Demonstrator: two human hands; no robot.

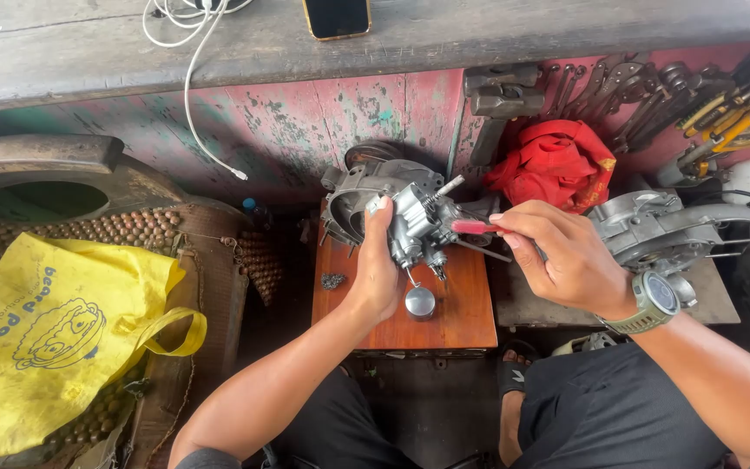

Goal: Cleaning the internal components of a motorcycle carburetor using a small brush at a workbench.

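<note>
One head-worn camera is looking steeply down from above the seated person's lap, facing forward toward a worn painted wall at the far side. It is sitting close over the small wooden worktop, with both forearms entering from the near edge, a yellow bag showing left and hanging tools far right

Both forearms bare, no sleeves in view, chunky olive-green wristwatch with round dark face on right wrist, dark grey trousers, dark open sandal on one foot
</note>
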